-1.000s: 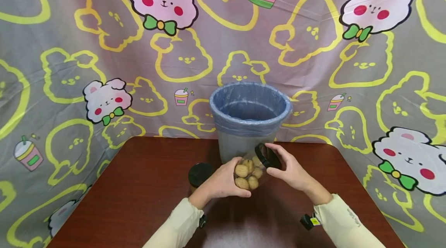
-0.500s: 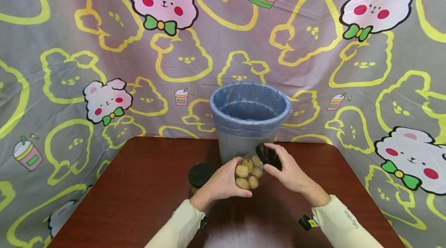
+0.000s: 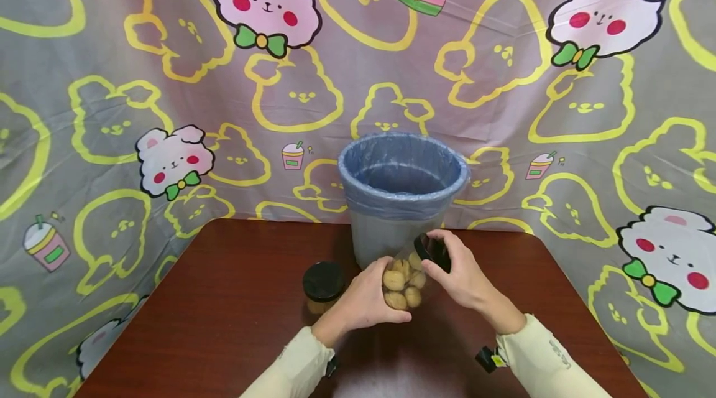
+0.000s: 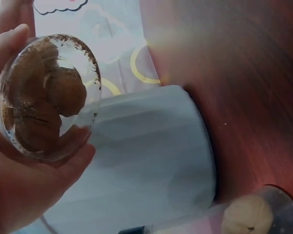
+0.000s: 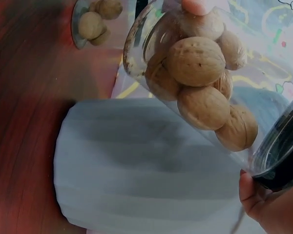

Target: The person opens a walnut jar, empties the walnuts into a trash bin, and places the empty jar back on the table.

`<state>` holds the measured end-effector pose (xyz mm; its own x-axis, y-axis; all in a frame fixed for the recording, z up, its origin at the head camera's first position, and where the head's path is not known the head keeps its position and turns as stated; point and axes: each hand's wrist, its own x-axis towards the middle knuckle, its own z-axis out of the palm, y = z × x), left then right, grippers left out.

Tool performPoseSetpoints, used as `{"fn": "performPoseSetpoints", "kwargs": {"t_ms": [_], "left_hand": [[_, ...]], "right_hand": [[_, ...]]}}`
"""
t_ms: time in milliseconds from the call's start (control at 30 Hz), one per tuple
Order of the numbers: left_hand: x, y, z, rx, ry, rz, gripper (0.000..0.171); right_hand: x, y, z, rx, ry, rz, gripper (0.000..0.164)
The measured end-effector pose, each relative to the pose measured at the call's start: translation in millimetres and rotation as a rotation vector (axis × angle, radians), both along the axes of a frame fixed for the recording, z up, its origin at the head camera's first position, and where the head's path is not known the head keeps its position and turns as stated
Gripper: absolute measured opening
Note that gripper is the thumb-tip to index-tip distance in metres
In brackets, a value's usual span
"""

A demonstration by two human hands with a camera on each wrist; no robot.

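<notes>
A clear jar of walnuts (image 3: 404,280) is tilted in front of the bin, its black lid (image 3: 431,251) toward the upper right. My left hand (image 3: 366,298) wraps round the jar's base end, and in the left wrist view walnuts show through the jar's clear bottom (image 4: 49,97). With thumb and fingers, my right hand (image 3: 461,273) grips the lid at the jar's mouth. Several walnuts (image 5: 198,61) fill the jar in the right wrist view. Left of the hands a second black-lidded jar (image 3: 323,283) stands upright, partly hidden by my left wrist.
A grey bin (image 3: 386,233) with a blue liner (image 3: 399,205) stands at the back of the dark red-brown table (image 3: 240,298), just behind the held jar. Patterned cloth (image 3: 302,74) hangs behind the table and along its sides.
Both hands have shifted slightly right and down with the jar. The right hand's fingers have turned a little on the lid. More of the second jar shows beside the left wrist.
</notes>
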<state>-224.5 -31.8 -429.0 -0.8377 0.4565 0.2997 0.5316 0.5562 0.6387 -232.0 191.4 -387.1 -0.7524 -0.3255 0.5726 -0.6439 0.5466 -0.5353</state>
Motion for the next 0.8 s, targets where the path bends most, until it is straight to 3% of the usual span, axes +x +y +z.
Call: {"fn": "performPoseSetpoints", "kwargs": {"t_ms": [233,467,800], "left_hand": [[2.2,1.7,-4.2,0.053,-0.030,-0.040,0.094],[4.1,-3.3,-6.7,0.177,-0.144,-0.170,0.092],[1.5,-7.2,-9.5,0.175,-0.147,-0.228,0.090]], "right_hand": [[-0.1,0.4,0.9,-0.061,0.047,0.055,0.046],[-1.2,-0.2,4.2,-0.050,0.175,0.168,0.052],[-2.1,5.5,3.9,0.001,0.129,0.257,0.052]]}}
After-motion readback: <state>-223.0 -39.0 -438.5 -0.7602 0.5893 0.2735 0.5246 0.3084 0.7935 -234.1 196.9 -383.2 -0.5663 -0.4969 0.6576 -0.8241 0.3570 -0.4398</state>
